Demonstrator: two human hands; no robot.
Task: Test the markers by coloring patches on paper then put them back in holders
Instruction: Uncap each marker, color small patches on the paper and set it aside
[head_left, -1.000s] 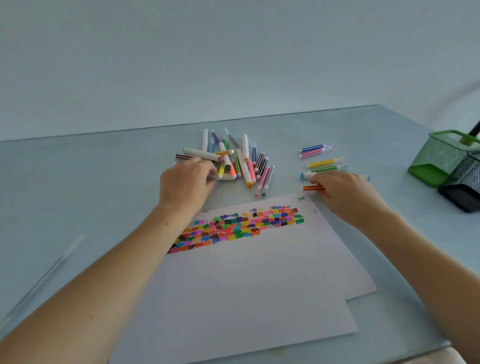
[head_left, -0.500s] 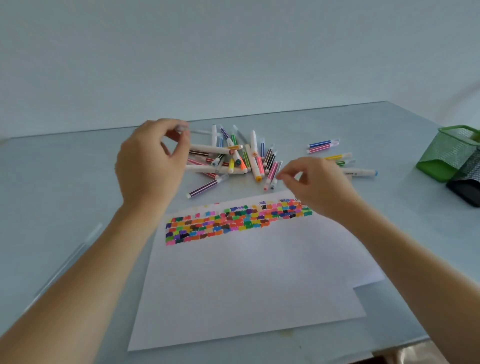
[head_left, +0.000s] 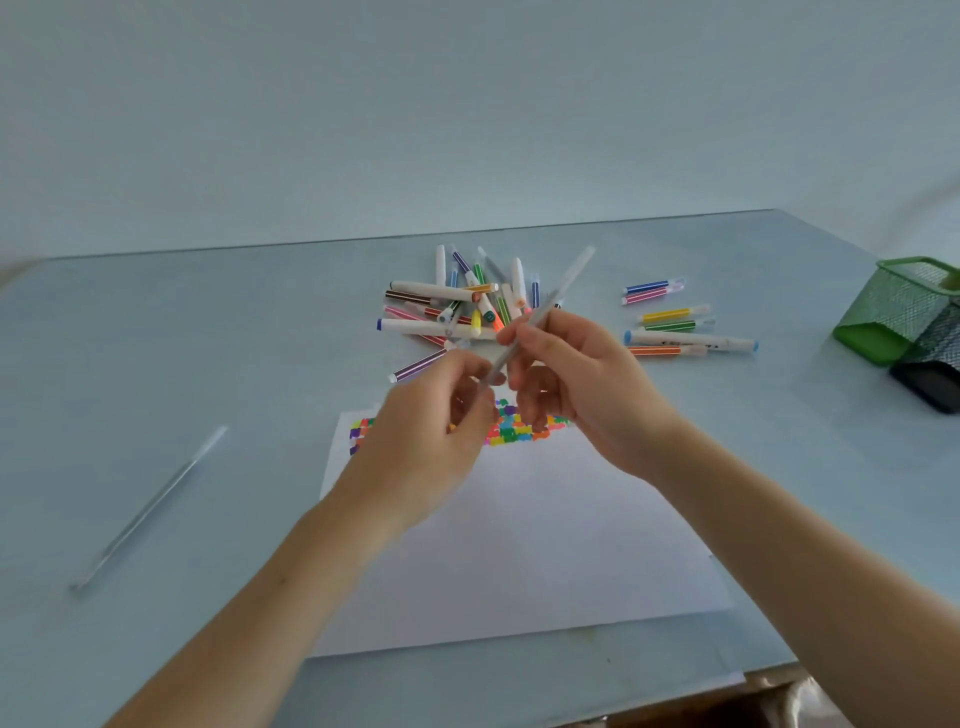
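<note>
While both hands hold a slim pale marker above the paper, the step in hand looks like uncapping it for a test patch. The right hand pinches the barrel near its middle; the left hand curls its fingers round the lower end. A clean pull along the marker's axis, with the right hand steady, should free the cap without flinging it. The free space lies below the coloured patches, so the tip should come down there. The marker pile sits beyond the paper, the green holder far right.
</note>
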